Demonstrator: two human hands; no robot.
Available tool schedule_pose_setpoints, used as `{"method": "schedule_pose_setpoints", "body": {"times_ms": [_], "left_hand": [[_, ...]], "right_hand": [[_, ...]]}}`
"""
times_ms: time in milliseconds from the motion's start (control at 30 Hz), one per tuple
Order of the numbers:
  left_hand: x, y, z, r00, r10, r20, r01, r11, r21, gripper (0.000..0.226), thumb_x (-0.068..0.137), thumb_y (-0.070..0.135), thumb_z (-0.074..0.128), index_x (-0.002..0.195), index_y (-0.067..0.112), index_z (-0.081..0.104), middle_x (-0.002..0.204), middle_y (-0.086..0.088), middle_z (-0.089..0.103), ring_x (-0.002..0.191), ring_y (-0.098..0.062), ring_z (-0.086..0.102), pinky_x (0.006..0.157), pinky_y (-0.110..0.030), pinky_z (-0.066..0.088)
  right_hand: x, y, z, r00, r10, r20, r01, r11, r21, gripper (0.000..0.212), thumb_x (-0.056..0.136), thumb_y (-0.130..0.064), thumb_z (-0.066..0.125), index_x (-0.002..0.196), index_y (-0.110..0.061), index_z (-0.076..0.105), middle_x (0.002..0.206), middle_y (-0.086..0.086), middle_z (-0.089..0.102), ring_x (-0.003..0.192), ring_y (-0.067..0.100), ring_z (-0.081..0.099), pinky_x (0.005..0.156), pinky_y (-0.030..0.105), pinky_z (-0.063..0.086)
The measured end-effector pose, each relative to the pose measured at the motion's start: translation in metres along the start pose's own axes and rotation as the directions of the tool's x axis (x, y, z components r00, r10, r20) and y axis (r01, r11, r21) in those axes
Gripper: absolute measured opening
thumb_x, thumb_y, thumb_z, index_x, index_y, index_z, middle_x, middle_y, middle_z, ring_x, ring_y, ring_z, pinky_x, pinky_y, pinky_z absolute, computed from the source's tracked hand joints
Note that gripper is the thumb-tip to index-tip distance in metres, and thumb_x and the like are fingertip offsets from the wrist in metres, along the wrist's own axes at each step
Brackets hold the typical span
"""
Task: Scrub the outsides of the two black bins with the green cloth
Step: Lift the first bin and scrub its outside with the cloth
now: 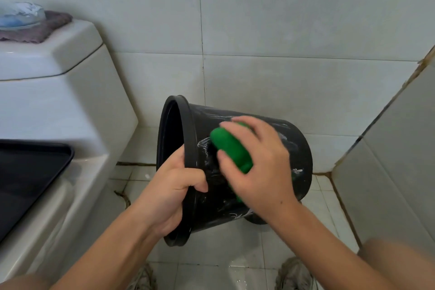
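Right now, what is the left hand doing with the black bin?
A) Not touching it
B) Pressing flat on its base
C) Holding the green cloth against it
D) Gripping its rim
D: the left hand curls round the rim of the black bin, which is tipped sideways, while the right hand presses the green cloth against its side.

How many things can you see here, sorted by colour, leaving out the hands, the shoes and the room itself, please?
Black: 2, the black bin and the tray
Green: 1, the green cloth
White: 1, the toilet
Purple: 1, the folded cloth
Blue and white: 1, the item on that cloth
Total: 6
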State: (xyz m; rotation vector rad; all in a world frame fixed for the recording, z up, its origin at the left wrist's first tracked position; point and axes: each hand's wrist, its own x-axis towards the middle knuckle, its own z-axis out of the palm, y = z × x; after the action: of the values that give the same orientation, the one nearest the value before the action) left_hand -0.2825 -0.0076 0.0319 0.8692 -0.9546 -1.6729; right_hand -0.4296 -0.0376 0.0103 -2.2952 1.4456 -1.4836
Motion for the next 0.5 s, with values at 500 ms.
{"method": "schedule_pose_setpoints", "body": {"times_ms": [500], "left_hand": [[-0.011, 0.003, -0.001, 0.998, -0.03, 0.061, 0.021, 0.991, 0.135, 0.05, 0.044, -0.014, 0.043, 0.07, 0.02, 0.07, 0.062, -0.003, 0.058, 0.054, -0.011, 0.058, 0.046, -0.019, 0.045]], "right_hand": [[-0.004, -0.001, -0.011, 0.947, -0.298, 0.118, 0.291, 0.954, 0.072, 0.027, 0.076, -0.017, 0.067, 0.101, -0.012, 0.075, 0.109, 0.007, 0.065, 0.106, 0.027, 0.059, 0.086, 0.038, 0.05]]}}
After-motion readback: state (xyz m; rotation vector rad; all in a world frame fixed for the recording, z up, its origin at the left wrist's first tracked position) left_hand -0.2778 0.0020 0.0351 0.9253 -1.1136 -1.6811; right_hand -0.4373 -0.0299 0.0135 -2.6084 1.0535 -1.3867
